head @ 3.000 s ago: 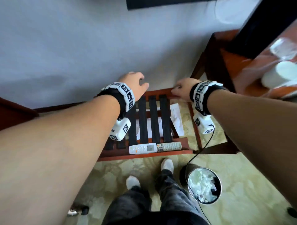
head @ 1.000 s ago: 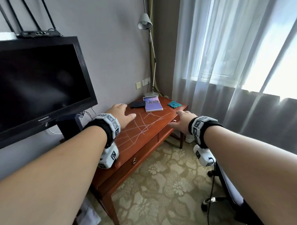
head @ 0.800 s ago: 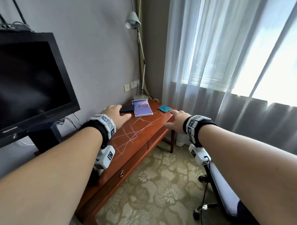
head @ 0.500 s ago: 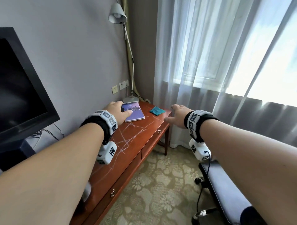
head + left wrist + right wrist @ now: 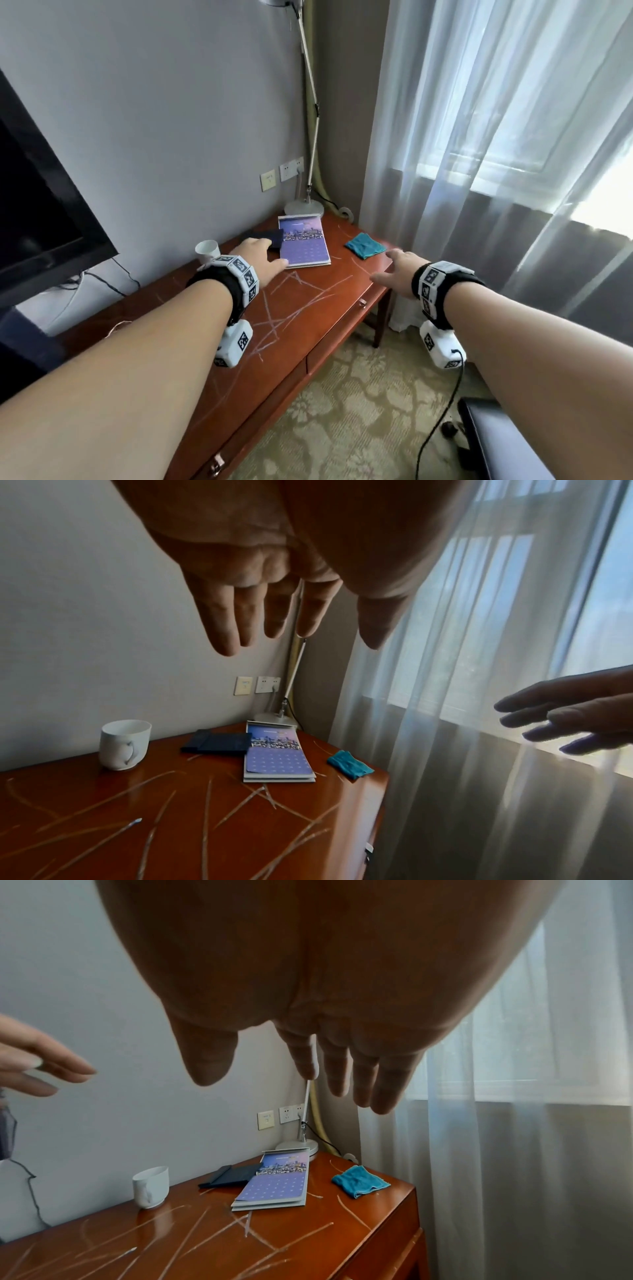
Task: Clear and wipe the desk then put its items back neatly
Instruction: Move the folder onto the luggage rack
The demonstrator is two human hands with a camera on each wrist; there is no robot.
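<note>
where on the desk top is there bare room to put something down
The biggest bare stretch of the desk is the chalk-marked near part, this side of the mug and calendar. A narrower strip lies between the calendar and the teal cloth. The far corner is crowded: dark case, calendar and lamp base sit close together.

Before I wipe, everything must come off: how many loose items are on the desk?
5: cup at the wall, wallet, calendar, cloth near the curtain, lamp behind.
</note>
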